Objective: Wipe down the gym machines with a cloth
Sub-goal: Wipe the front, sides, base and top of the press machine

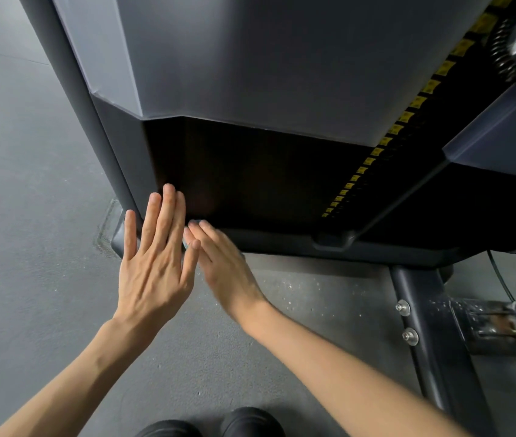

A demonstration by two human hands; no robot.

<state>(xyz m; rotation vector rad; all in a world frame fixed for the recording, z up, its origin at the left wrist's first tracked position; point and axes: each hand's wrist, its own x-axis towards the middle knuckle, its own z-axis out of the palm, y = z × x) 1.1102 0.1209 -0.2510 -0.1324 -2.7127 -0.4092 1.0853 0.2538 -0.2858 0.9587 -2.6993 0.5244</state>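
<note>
The left hand [152,266] lies flat on the machine's dark lower panel [250,178], fingers straight, grip released. Just beside it, a sliver of pale blue cloth [186,241] peeks from under the blurred right hand [228,272], whose straight fingers press rather than clench. Soft and light, the cloth likely bunches; best pinned under a flat palm

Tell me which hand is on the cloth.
The right hand: a pale blue bit of cloth peeks from under its fingertips. The left hand lies flat against the dark panel, bare.
</note>
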